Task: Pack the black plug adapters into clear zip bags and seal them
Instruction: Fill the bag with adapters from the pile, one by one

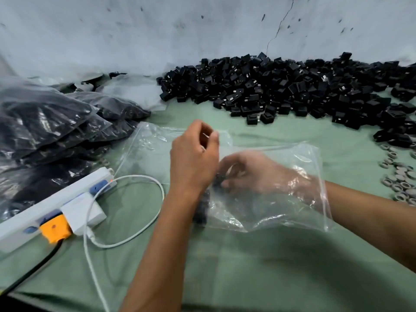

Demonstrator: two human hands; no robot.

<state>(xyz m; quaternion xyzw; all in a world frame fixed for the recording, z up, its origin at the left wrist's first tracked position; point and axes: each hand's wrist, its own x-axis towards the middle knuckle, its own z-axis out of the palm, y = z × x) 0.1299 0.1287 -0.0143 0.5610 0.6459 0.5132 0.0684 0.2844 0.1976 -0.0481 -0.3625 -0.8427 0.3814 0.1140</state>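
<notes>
Inside clear zip bag (270, 176), mouth rightward: right hand (252, 172) grip clamps adapter; left hand (193, 154) pinches bag edge.

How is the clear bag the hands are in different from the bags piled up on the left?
The clear zip bag is nearly empty and see-through, with the right hand inside it; the stacked bags bulge with dark contents. The left hand pinches the clear bag's edge, holding it open; the stacked bags lie untouched. Both are clear plastic.
</notes>
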